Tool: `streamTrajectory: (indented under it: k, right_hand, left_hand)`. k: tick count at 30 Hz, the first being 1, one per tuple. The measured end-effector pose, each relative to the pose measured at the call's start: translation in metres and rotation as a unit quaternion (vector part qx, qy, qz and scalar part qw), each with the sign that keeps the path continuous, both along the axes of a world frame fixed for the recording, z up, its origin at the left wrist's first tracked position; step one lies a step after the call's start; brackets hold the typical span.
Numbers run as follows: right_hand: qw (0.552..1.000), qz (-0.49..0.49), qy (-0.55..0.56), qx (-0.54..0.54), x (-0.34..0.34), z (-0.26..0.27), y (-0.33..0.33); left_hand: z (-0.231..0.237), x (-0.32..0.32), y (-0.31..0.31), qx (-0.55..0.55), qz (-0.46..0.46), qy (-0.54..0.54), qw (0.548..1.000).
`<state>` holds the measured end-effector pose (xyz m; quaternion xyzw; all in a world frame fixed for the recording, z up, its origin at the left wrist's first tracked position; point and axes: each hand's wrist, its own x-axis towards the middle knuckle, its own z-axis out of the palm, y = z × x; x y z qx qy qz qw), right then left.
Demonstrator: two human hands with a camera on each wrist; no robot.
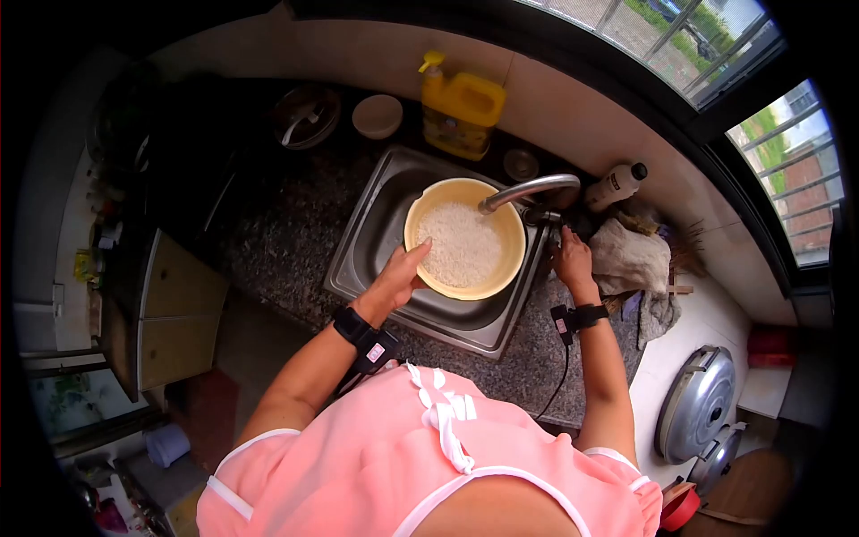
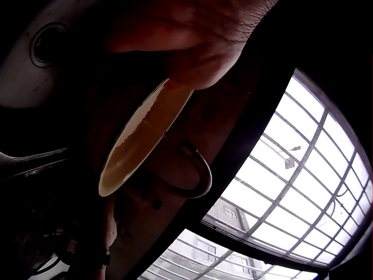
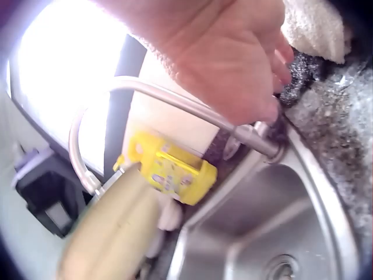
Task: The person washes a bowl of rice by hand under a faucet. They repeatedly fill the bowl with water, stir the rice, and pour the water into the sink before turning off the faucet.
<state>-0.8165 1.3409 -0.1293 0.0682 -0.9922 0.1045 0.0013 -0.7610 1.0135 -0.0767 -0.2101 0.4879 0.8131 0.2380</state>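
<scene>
My left hand (image 1: 398, 276) grips the near-left rim of a pale yellow bowl (image 1: 512, 255), thumb over the inner edge. White rice grains (image 1: 459, 243) lie inside it. The bowl is held above the steel sink (image 1: 358, 240), beneath the spout of a curved faucet (image 1: 537, 188). From the left wrist, the bowl (image 2: 137, 146) shows edge-on below the hand (image 2: 192, 44). My right hand (image 1: 574, 259) is at the faucet's base, right of the sink. In the right wrist view, that hand (image 3: 227, 70) has its fingers curled at the faucet handle, which the hand mostly hides.
A yellow jug with a pump (image 1: 463, 112) stands behind the sink, beside a small pale bowl (image 1: 377, 117). A white bottle with a black cap (image 1: 617, 186) and crumpled cloths (image 1: 629, 255) lie to the right. Granite counter (image 1: 277, 233) surrounds the sink; a barred window (image 1: 792, 170) is beyond.
</scene>
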Motion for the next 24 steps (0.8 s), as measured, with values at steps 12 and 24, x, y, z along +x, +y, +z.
streamTrajectory:
  k: [12,24]
  right_hand:
    - [0.960,0.161,0.106,-0.203,0.025,0.100,-0.103]
    - [0.972,0.223,-0.004,-0.073,0.021,0.092,-0.120]
  left_hand:
    - [-0.010,0.003,0.007,0.021,-0.012,0.015,1.000]
    - [-0.009,0.005,0.007,0.047,-0.009,0.014,0.999]
